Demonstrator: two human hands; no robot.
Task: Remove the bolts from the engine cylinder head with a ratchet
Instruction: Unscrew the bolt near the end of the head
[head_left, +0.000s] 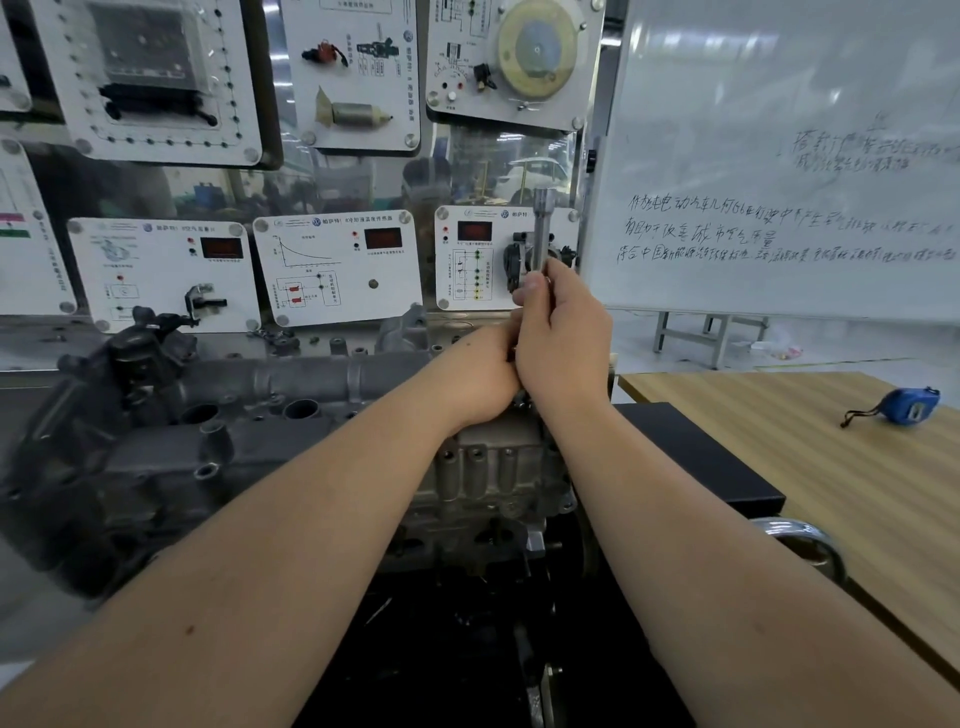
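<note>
Right hand (563, 338) grips upright ratchet (542, 228); left hand (480, 374) alongside, grip hidden.

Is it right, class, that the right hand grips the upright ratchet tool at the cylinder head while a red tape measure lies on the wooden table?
Not quite: the head view shows the tape measure is blue. The rest stands.

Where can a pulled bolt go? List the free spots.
Free: the wooden table between the black box and blue tape measure, and nearer along its right side. Crowded: the cylinder head top, where both hands work the ratchet.
</note>
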